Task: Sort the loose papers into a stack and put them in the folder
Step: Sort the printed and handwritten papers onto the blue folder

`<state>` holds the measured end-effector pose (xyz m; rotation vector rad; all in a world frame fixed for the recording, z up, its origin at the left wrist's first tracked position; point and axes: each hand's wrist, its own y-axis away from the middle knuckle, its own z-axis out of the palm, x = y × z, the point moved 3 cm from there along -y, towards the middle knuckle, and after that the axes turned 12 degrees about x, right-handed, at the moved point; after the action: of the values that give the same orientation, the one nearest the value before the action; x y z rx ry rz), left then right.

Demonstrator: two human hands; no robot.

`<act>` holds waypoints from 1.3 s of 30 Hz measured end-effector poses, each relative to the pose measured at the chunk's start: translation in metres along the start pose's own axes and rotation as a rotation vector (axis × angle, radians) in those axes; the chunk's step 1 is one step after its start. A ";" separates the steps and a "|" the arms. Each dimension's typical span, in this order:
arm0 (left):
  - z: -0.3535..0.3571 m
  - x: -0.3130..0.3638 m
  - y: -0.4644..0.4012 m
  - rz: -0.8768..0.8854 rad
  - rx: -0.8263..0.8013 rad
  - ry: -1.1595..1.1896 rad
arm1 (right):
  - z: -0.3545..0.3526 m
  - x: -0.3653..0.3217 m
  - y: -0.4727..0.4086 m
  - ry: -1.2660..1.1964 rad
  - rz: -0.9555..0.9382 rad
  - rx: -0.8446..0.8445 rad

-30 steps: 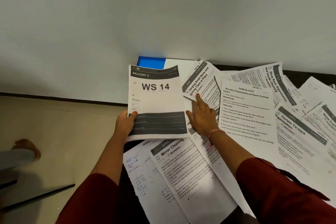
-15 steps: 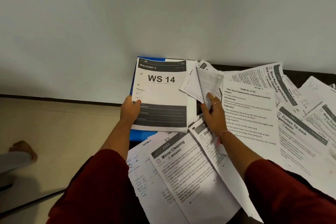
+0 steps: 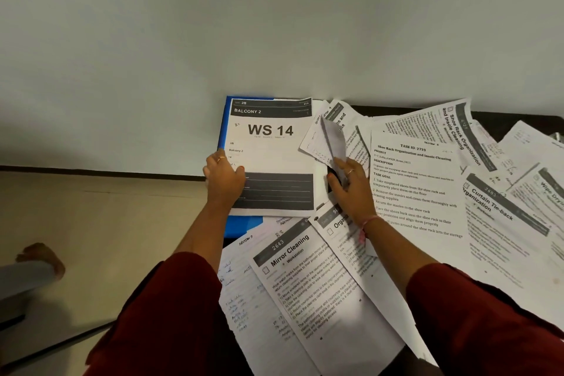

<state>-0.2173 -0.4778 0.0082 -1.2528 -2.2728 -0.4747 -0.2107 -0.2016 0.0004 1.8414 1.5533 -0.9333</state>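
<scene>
Sorting had barely begun: my left hand (image 3: 225,181) pinned the WS 14 sheet (image 3: 271,156) on the blue folder (image 3: 224,125); right-hand fingers (image 3: 343,166) pinched a folded paper (image 3: 334,139) beside it, many loose papers (image 3: 421,186) remaining.

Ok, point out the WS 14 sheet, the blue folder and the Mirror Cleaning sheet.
WS 14 sheet (image 3: 271,143): head view, white area under the big title.
Blue folder (image 3: 242,224): head view, bare corner below the sheet.
Mirror Cleaning sheet (image 3: 317,290): head view, middle of its text.
</scene>
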 end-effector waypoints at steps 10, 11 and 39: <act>-0.003 0.007 0.045 0.106 0.119 0.162 | -0.002 -0.002 -0.002 -0.042 0.058 -0.055; -0.003 0.006 0.050 0.114 0.110 0.172 | -0.005 -0.003 -0.003 -0.080 0.084 -0.055; 0.005 -0.030 0.248 -0.325 -0.016 0.291 | -0.040 0.038 0.161 0.417 -0.286 -0.294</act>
<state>0.0067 -0.3673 0.0020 -0.7614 -2.2245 -0.7399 -0.0422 -0.1764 -0.0094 1.6986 2.1218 -0.4113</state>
